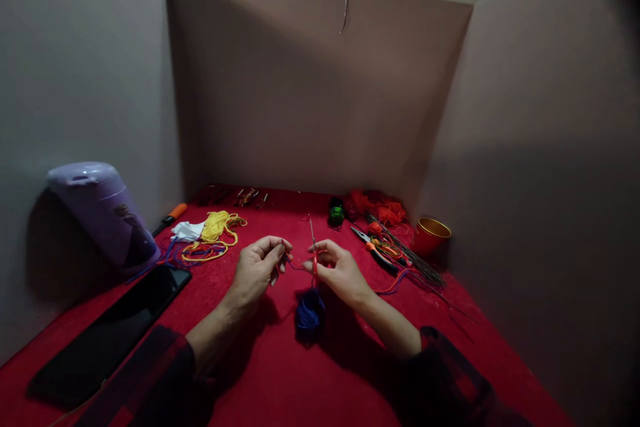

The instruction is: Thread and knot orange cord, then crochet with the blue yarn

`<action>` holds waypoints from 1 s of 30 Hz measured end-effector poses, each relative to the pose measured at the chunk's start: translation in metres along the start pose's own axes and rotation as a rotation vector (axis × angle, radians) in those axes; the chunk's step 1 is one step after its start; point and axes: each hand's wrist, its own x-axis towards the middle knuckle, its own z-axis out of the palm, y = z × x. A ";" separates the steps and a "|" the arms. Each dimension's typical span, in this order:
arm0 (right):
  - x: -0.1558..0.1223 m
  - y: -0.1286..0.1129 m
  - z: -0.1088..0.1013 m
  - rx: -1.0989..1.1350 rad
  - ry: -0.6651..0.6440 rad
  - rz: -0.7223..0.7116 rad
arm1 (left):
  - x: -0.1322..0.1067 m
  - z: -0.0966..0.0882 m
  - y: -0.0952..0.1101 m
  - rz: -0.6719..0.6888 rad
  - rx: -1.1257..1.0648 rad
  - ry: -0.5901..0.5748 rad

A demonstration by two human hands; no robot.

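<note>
My left hand [257,268] is closed in a pinch on a thin strand of yarn [296,267], with red and blue showing at the fingertips. The strand runs across to my right hand [340,271]. That hand is closed round small red-handled scissors [315,261], their thin metal blades pointing up and away from me. Just below the hands, a dark blue ball of yarn [310,313] lies on the red cloth [280,373]. The exact grip of the left fingertips is too small to make out.
At left are a purple container [107,213], a black phone [110,333], an orange-handled tool [176,212] and yellow yarn [217,225]. To the right sit pliers [375,250], green yarn [337,213], orange-red yarn [390,210], thin wires [425,267] and a red-gold bowl [431,237]. Walls enclose the table.
</note>
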 end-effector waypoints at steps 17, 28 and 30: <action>-0.007 0.008 0.005 0.349 -0.083 0.209 | 0.004 -0.002 -0.014 -0.111 -0.191 -0.011; -0.009 0.017 0.008 0.102 0.019 0.012 | 0.001 -0.002 -0.015 -0.239 -0.473 -0.201; -0.011 0.016 0.007 0.037 0.057 -0.048 | 0.002 -0.002 -0.015 -0.250 -0.468 -0.171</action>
